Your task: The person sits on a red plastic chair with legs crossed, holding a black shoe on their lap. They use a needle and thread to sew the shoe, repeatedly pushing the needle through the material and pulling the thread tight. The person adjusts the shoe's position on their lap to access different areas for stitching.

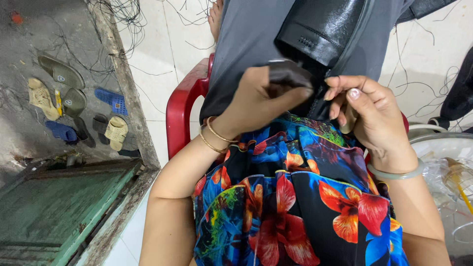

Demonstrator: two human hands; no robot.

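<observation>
A grey jacket [246,34] with a shiny black leather-like sleeve [325,27] hangs over my lap and a red plastic chair [180,111]. My left hand [261,96], with two gold bangles at the wrist, pinches a dark fold of the garment [288,74] between thumb and fingers. My right hand [367,111], wearing a pale green bangle, has its fingers curled against the black fabric edge right beside the left hand. I wear a bright floral dress [295,197].
Several sandals and slippers [74,103] lie on the concrete at left beyond a raised curb [128,83]. A green metal door [59,212] lies low left. Loose black threads litter the white tile floor [423,54]. Clear plastic wrap [448,177] sits at right.
</observation>
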